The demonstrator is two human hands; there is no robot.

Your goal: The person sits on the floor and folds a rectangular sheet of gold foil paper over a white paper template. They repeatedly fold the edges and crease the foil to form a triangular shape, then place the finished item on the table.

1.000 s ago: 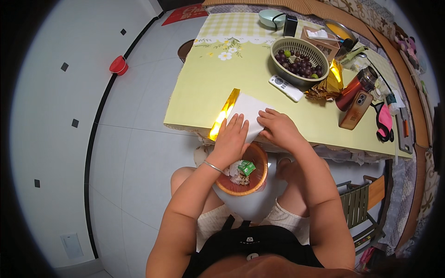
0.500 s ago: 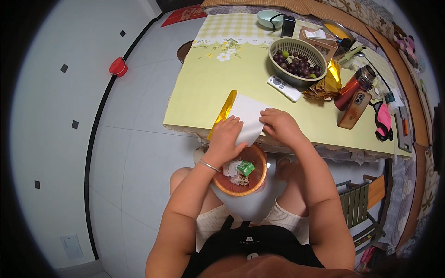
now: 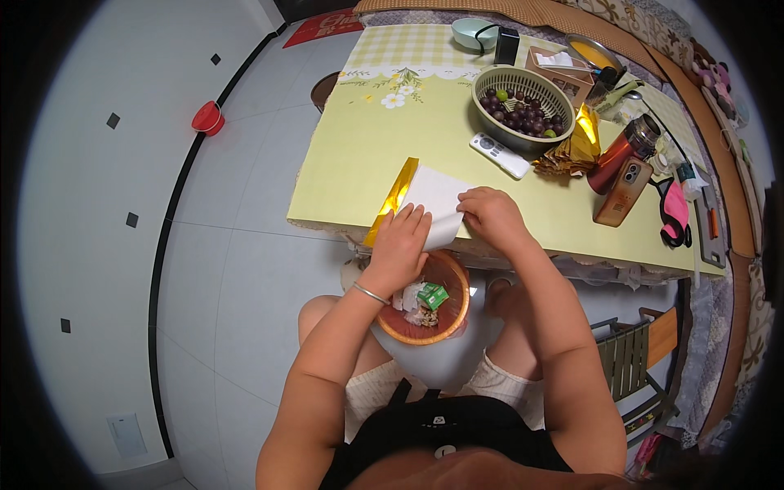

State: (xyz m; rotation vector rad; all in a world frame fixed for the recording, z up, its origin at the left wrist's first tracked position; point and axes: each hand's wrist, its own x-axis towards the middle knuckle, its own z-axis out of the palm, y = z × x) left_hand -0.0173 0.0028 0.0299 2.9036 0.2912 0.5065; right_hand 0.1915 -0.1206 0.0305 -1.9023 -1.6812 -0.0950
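Note:
A sheet of gold foil paper (image 3: pixel 435 193) lies at the near edge of the table, its white side mostly up and a gold strip along its left. My left hand (image 3: pixel 400 242) rests on the sheet with its fingers stretched out flat, pressing where white meets gold. The near part of the sheet curls upward beside those fingers. At the sheet's right side, my right hand (image 3: pixel 492 215) has its fingertips closed on the paper's edge. Part of the sheet is hidden under my hands.
Below the table edge stands an orange-rimmed waste bin (image 3: pixel 463 308) with rubbish inside. On the table are a colander (image 3: pixel 483 120) of grapes, a white remote control (image 3: pixel 500 156), folded gold paper (image 3: pixel 569 155), a red flask (image 3: pixel 618 158) and a phone (image 3: pixel 623 193).
The sheet's near part has curled up and away from me. My left thumb has drawn in toward the fingers, and my right hand has shifted slightly.

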